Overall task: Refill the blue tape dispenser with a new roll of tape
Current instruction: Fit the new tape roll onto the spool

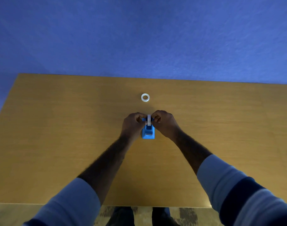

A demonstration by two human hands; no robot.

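blue plastic, the tape dispenser (148,133) stands on the wooden tabletop (58,128) just in front of the person, its cutter end toward them. both hands meet over its far end: the left hand (134,123) and the right hand (164,122) each pinch one end of a blue spindle (144,119) that runs through a whitish roll of tape (149,120), held upright on edge between them. the fingers are closed narrow on the spindle stubs, not on the tape itself. whether the spindle is already seated in the dispenser's slots or just above them cannot be told from this angle.

a second whitish ring (145,97) lies flat on the tabletop, beyond the hands and apart from them; whether it is a spare roll or an empty core is unclear.

judging by looks, the roll is light and stiff, with a smooth, likely slippery rim, so holding it by the spindle ends seems the safer grip. the dispenser body looks small and light, so it may slide or tip if pressed off-centre. pushing straight down, evenly on both sides, should suit it.
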